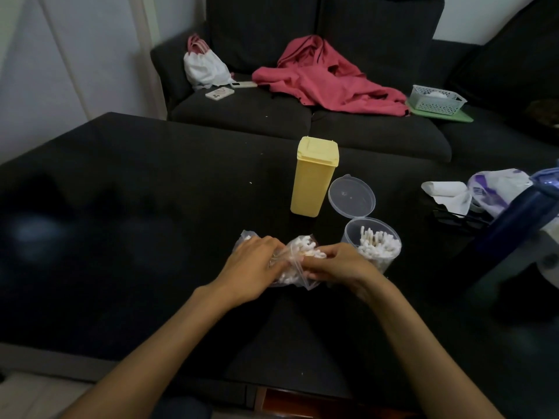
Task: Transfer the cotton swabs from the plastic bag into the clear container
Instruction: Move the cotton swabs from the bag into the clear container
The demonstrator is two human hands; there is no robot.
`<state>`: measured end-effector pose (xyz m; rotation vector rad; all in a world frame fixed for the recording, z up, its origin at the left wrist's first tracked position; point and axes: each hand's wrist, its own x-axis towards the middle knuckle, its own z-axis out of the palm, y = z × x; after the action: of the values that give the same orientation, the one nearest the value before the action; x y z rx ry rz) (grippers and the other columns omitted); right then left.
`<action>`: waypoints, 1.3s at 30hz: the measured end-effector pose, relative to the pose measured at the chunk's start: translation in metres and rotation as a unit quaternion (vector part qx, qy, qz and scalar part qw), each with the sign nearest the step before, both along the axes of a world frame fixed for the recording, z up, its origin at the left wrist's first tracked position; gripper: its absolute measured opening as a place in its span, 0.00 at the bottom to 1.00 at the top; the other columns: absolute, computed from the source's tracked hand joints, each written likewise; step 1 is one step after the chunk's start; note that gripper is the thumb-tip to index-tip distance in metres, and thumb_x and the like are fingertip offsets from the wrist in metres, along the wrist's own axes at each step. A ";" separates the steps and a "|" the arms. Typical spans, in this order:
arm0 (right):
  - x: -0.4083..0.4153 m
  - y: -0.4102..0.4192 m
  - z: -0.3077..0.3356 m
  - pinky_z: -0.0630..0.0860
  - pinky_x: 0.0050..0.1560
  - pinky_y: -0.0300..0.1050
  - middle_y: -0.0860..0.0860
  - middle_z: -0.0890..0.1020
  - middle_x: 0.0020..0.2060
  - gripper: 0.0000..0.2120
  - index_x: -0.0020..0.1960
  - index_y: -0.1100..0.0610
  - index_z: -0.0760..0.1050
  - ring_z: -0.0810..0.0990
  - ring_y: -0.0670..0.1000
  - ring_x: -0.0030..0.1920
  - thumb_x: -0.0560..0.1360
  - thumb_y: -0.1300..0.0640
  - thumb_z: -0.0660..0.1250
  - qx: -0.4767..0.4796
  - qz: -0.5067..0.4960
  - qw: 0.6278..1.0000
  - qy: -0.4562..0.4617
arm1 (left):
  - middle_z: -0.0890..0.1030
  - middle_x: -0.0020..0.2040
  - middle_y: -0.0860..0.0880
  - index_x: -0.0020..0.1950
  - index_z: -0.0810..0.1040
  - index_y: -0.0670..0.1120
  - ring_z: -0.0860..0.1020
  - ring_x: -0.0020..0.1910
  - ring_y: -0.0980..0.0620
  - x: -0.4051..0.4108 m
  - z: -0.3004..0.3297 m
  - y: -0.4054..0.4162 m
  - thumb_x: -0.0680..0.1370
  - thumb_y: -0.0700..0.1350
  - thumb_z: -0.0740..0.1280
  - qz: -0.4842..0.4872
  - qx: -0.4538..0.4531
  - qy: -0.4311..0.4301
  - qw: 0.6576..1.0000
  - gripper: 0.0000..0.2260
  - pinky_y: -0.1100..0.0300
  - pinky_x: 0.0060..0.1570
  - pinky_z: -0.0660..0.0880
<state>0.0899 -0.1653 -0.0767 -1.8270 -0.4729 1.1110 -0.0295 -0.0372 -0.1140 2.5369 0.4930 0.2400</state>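
Light: dim indoor, pale brightness on the wall at upper left
Glare: soft hazy patches on the dark table
Edges: wide-angle bending
Focus: bottle at right is blurred

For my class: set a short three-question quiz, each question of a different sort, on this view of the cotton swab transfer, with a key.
1. True or false: the hinged lid of the clear container is closed.
2. Which stands directly behind the plastic bag? A) a yellow flip-top container B) a kettle C) a book
3. Fill in: both the left hand and the right hand have their grip on the ____.

Key
1. False: the lid stands open, and cotton swabs already stand upright inside.
2. A
3. plastic bag, which also holds swabs
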 end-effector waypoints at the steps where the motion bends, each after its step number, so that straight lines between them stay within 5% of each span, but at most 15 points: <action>1: 0.001 -0.001 0.001 0.75 0.29 0.30 0.53 0.83 0.37 0.03 0.45 0.60 0.79 0.82 0.43 0.30 0.72 0.62 0.70 0.002 0.002 1.000 0.012 | 0.72 0.54 0.57 0.62 0.72 0.52 0.67 0.54 0.60 0.000 0.000 0.001 0.79 0.52 0.61 0.002 -0.012 0.005 1.000 0.12 0.62 0.51 0.65; 8: 0.005 0.003 -0.007 0.79 0.42 0.37 0.53 0.83 0.44 0.06 0.50 0.56 0.77 0.83 0.46 0.42 0.76 0.55 0.65 -0.011 0.033 0.998 -0.052 | 0.74 0.50 0.58 0.57 0.75 0.54 0.71 0.49 0.61 -0.001 -0.002 0.003 0.79 0.54 0.61 -0.001 -0.022 0.001 1.000 0.09 0.62 0.44 0.68; 15: 0.003 0.002 -0.005 0.75 0.32 0.31 0.51 0.82 0.38 0.06 0.51 0.58 0.77 0.81 0.42 0.34 0.76 0.58 0.65 -0.006 0.056 0.992 -0.110 | 0.76 0.53 0.55 0.58 0.74 0.53 0.74 0.50 0.60 -0.001 0.002 0.004 0.79 0.52 0.61 0.008 -0.080 0.001 0.997 0.10 0.56 0.50 0.75; 19: 0.006 -0.004 0.001 0.76 0.36 0.33 0.49 0.83 0.41 0.04 0.48 0.54 0.78 0.82 0.42 0.39 0.75 0.60 0.67 -0.021 0.107 0.986 -0.130 | 0.71 0.58 0.56 0.63 0.71 0.56 0.72 0.57 0.57 -0.002 0.008 0.007 0.78 0.53 0.62 0.004 -0.146 0.013 0.989 0.14 0.52 0.59 0.73; 22: 0.003 -0.003 0.000 0.75 0.35 0.32 0.49 0.83 0.41 0.04 0.48 0.55 0.79 0.82 0.42 0.39 0.73 0.59 0.68 -0.020 0.120 0.979 -0.165 | 0.70 0.59 0.57 0.68 0.68 0.57 0.67 0.60 0.58 -0.003 0.008 0.006 0.76 0.56 0.64 -0.035 -0.113 0.033 0.992 0.20 0.55 0.61 0.68; 28: -0.002 0.001 -0.011 0.77 0.34 0.31 0.49 0.84 0.37 0.03 0.44 0.53 0.80 0.83 0.42 0.36 0.74 0.56 0.68 0.012 0.089 0.976 -0.200 | 0.76 0.47 0.57 0.55 0.76 0.53 0.74 0.47 0.61 -0.001 0.002 0.005 0.77 0.53 0.64 -0.031 -0.087 -0.004 0.996 0.09 0.62 0.46 0.72; 34: 0.005 -0.002 -0.009 0.75 0.35 0.30 0.49 0.84 0.39 0.06 0.49 0.55 0.80 0.83 0.41 0.37 0.74 0.55 0.69 0.017 0.090 0.977 -0.192 | 0.78 0.49 0.51 0.51 0.75 0.49 0.78 0.48 0.55 0.001 0.004 0.008 0.79 0.49 0.63 0.010 -0.123 0.003 0.992 0.05 0.50 0.51 0.77; 39: 0.004 0.001 -0.013 0.78 0.37 0.33 0.50 0.84 0.43 0.05 0.49 0.55 0.78 0.83 0.44 0.41 0.75 0.56 0.67 0.007 0.097 0.980 -0.176 | 0.75 0.46 0.53 0.48 0.73 0.50 0.75 0.46 0.56 0.002 0.003 0.006 0.79 0.48 0.62 0.004 -0.085 0.004 0.996 0.03 0.53 0.50 0.75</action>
<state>0.0936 -0.1644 -0.0892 -2.0063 -0.8794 0.9060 -0.0278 -0.0317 -0.1111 2.3708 0.5055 0.1823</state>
